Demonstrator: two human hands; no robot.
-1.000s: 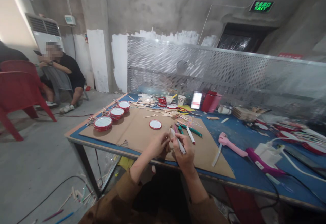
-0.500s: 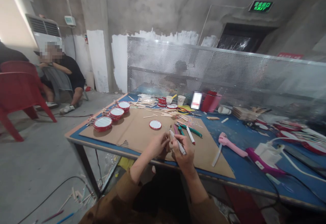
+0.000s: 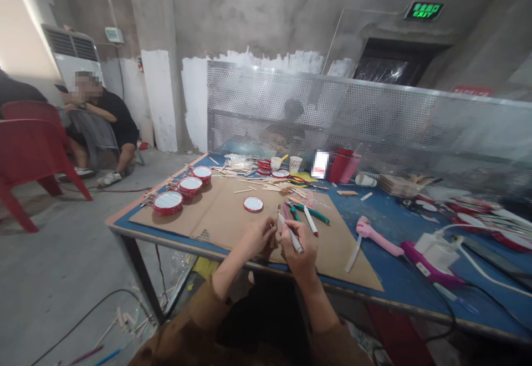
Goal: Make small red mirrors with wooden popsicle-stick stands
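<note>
The right hand (image 3: pixel 300 256) grips a white marker (image 3: pixel 292 239) like a pen, its tip slanting left toward the upright wooden craft stick (image 3: pixel 274 228) pinched closely in the left hand (image 3: pixel 257 239), above a cardboard sheet (image 3: pixel 216 216).

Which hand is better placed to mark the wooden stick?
Probably the right hand: it grips the white marker beside the wooden stick, while the left hand pinches that stick.
</note>
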